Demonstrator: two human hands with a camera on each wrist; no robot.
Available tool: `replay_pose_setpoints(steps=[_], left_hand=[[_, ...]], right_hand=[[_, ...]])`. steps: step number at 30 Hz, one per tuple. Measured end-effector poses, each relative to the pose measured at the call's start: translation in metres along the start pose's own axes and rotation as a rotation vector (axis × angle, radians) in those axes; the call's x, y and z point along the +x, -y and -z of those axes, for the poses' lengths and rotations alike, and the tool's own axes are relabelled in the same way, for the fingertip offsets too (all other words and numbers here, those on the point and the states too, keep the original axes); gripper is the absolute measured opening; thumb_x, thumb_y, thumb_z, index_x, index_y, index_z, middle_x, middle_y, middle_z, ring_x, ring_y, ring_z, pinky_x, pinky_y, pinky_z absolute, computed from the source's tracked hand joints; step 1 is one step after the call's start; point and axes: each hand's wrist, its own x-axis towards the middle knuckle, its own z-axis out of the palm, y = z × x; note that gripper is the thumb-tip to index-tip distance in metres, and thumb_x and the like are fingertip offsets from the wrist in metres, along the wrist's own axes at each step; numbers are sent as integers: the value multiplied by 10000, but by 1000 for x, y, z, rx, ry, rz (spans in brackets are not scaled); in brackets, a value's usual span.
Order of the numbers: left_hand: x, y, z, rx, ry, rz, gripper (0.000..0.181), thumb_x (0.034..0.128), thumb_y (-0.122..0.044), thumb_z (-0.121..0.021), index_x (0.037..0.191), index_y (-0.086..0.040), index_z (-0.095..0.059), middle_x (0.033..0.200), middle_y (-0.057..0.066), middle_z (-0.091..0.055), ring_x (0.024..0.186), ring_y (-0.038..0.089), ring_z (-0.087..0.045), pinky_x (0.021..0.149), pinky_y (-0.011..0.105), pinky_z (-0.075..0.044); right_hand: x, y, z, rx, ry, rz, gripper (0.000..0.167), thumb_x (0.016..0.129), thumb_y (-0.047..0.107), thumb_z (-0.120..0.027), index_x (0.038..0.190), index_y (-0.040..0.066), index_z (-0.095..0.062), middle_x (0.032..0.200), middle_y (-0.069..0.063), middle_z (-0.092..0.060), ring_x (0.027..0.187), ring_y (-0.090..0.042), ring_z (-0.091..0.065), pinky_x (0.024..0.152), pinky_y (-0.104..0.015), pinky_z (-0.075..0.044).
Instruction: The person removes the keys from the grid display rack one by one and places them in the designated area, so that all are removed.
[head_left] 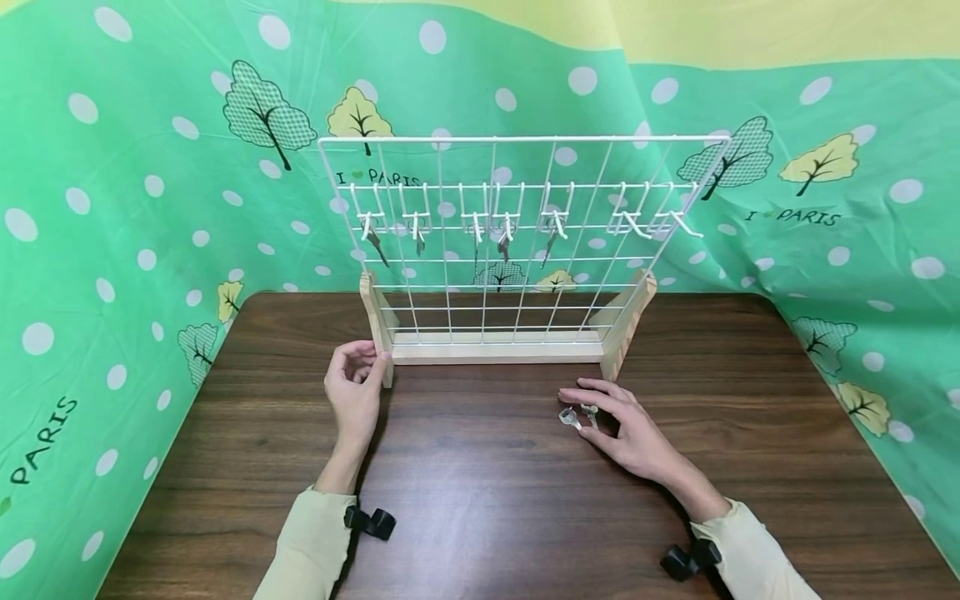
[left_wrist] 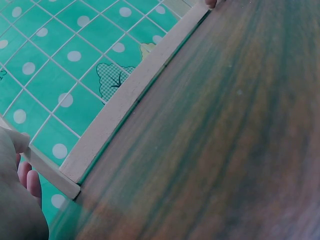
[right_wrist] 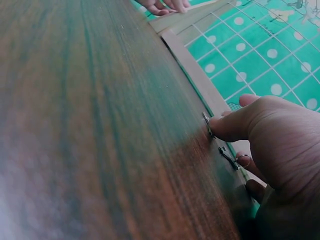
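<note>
A white wire grid rack on wooden feet stands on the table. My left hand grips its left wooden side support, the thumb lying against the front part. In the left wrist view, the fingers curl beside that support. My right hand is low at the table near the rack's right foot, fingers apart. Two small keys, one silver key and another key, lie between its thumb and fingers. The right wrist view has the thumb touching one key.
Several hooks line the grid; keys hang from those at left and middle. Two more hooks project at the right. A wooden crossbar joins the feet. Behind the brown table hangs a green dotted cloth.
</note>
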Motion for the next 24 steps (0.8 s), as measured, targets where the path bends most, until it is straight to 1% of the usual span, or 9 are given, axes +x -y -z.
replay_pose_setpoints(steps=[5,7,14,17,21,24], left_hand=[[2,3,1,-9,-1,1,285,925,113,-815,1152,176,-653,992,-34,-720,894,96,-673,729,160,-547],[2,4,1,-14,-5,-2,282,927,110,-815,1148,177,-654,990,-32,-722,892,95,-674,728,158,-547],[1,3,1,-15,-5,-6,292,930,104,-815,1155,188,-649,993,-21,-717,892,98,-673,732,154,-544],[0,3,1,-7,-3,3,296,930,101,-818,1158,187,-650,996,-24,-718,894,94,-673,734,155,-546],[0,2,0,-3,-6,11,293,928,110,-815,1155,189,-647,992,-32,-718,893,91,-675,735,156,-547],[0,1,0,-6,-6,14,294,926,113,-815,1153,191,-646,990,-33,-717,893,92,-675,735,158,-546]], right_hand=[[2,-1,-1,19,3,28,545,922,-51,-850,1405,186,-761,1384,10,-759,1428,-369,-527,1113,-615,-361],[3,-1,-2,18,0,32,529,914,-45,-861,1387,174,-770,1341,46,-776,1415,-357,-539,1115,-611,-359],[3,-2,-4,-37,-52,10,565,841,52,-954,1364,185,-785,1379,-82,-715,1319,-338,-607,1056,-597,-411],[4,-3,-6,-60,-78,9,582,818,82,-979,1357,191,-790,1357,-61,-717,1289,-316,-623,1043,-569,-417],[5,-4,-10,-82,-123,25,569,793,80,-997,1320,184,-809,1319,-37,-739,1251,-300,-649,1038,-505,-438],[6,-4,-12,-102,-158,34,552,778,67,-1003,1289,173,-824,1289,-51,-748,1204,-311,-671,1008,-469,-461]])
